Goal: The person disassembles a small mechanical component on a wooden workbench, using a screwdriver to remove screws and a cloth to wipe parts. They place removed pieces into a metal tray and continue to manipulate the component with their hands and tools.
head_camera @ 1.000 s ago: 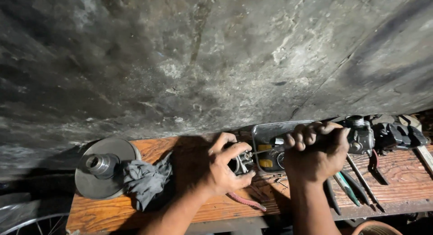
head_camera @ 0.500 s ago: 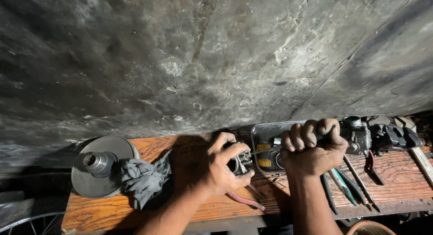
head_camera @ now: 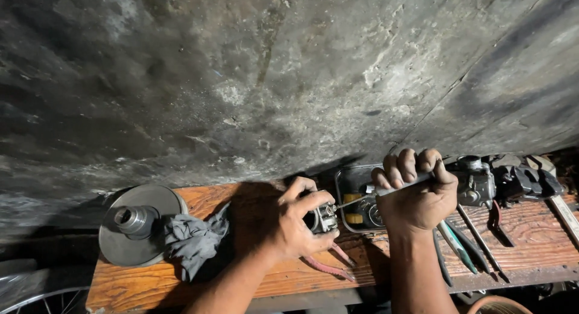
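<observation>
**Small metal part held, tool tip at it**

At the far left of my worn orange-brown wooden tabletop (head_camera: pixel 241 278) sits a grey round metal disc with a raised hub (head_camera: pixel 140 225), and a crumpled grey rag (head_camera: pixel 192 238) lies against its right edge. Neither is being touched.

Just right of the rag, my left hand (head_camera: pixel 295 226) wraps a small silvery metal mechanical part (head_camera: pixel 324 217); the grip is closed around it, thumb over the top, holding it just above the tabletop. A pair of pink-handled pliers (head_camera: pixel 329 267) lies on the wood beneath that hand.

Further right, my right hand (head_camera: pixel 416 196) is a tight fist around the handle of a slim metal screwdriver (head_camera: pixel 353 200), whose shaft runs left to the part. I judge the work on the part is mid-way: the tip is at it, and I cannot tell what has come loose.

Behind the tool stands a shallow dark metal tray (head_camera: pixel 342 181). Right of my fist lie a grey cast-metal engine component (head_camera: pixel 476 181) and several long hand tools (head_camera: pixel 476 241).
</observation>
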